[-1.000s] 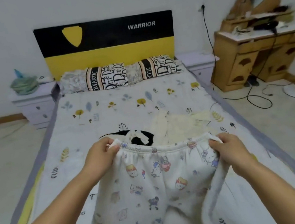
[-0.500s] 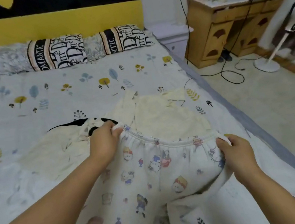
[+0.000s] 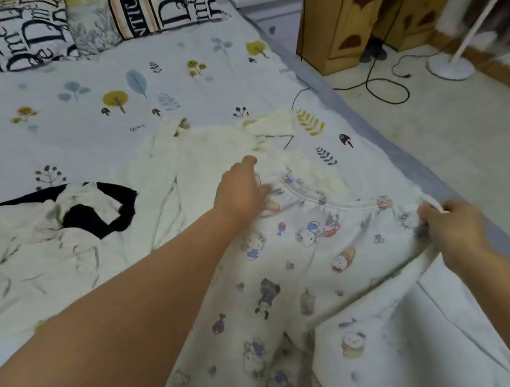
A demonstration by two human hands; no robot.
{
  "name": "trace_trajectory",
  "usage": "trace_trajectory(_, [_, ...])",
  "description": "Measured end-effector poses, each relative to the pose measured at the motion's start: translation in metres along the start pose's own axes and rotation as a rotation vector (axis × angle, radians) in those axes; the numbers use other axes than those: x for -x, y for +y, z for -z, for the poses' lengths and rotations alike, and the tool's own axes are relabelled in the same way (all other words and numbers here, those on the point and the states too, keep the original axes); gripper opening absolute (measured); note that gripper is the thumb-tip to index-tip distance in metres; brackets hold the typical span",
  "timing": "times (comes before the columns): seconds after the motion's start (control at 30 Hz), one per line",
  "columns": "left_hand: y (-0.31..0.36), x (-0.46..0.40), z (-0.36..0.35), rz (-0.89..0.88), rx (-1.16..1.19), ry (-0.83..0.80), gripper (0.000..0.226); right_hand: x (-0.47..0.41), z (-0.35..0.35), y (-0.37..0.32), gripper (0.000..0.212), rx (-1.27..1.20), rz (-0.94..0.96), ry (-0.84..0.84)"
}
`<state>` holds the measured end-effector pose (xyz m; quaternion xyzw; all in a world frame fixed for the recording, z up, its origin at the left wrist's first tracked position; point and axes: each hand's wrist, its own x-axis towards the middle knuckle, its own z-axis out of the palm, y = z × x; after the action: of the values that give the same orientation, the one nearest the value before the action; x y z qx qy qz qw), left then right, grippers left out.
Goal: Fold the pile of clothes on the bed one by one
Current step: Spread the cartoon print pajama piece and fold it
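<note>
step: looks like the spreading-out bit; the cartoon-print pants [image 3: 307, 271] are getting laid flat near the bed's right side, not folded yet
left hand [image 3: 242, 192]: gripping the far-left end of the waistband, fingers curled into the cloth
right hand [image 3: 452, 228]: pinching the other waistband corner, close to the bed edge [image 3: 382, 149]
next move: probably smoothing the legs, then bringing one leg over the other; needs both corners kept level
room: cream garment [image 3: 217, 146] is lying just past the waistband, black-and-white one [image 3: 92, 209] off to the left; bare sheet is sitting further up toward the pillows [image 3: 28, 31]; the right side is dropping to the floor, so folding leftward seems safer
</note>
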<state>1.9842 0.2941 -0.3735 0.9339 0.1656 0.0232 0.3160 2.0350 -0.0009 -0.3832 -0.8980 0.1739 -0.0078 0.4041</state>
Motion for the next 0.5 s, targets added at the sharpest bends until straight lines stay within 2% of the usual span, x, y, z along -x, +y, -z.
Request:
trace_trajectory(0.07, [-0.026,0.006,-0.033,0.09,-0.159,-0.09,0.05,-0.003,-0.02,0.031,0.031,0.084,-0.123,-0.116])
trace_trajectory(0.17, [-0.063,0.024,-0.061,0.224,-0.376,-0.073,0.055,0.004,-0.046,0.062,0.048,0.133,-0.28,-0.289])
trace_trajectory(0.27, [-0.077,0.03,-0.067,0.22,-0.425,0.056,0.048,0.009,-0.067,0.076,0.072,0.139,-0.305,-0.242])
trace_trajectory(0.3, [-0.078,0.029,-0.066,0.173,-0.379,0.133,0.04,0.01,-0.07,0.076,0.067,0.161,-0.276,-0.23])
trace_trajectory(0.4, [-0.064,0.018,-0.059,0.03,-0.194,0.294,0.027,0.008,-0.065,0.076,0.031,0.217,-0.205,-0.161])
trace_trajectory(0.5, [-0.032,0.004,-0.055,-0.114,-0.107,0.397,0.022,0.0,-0.037,0.079,0.022,0.115,-0.189,0.078])
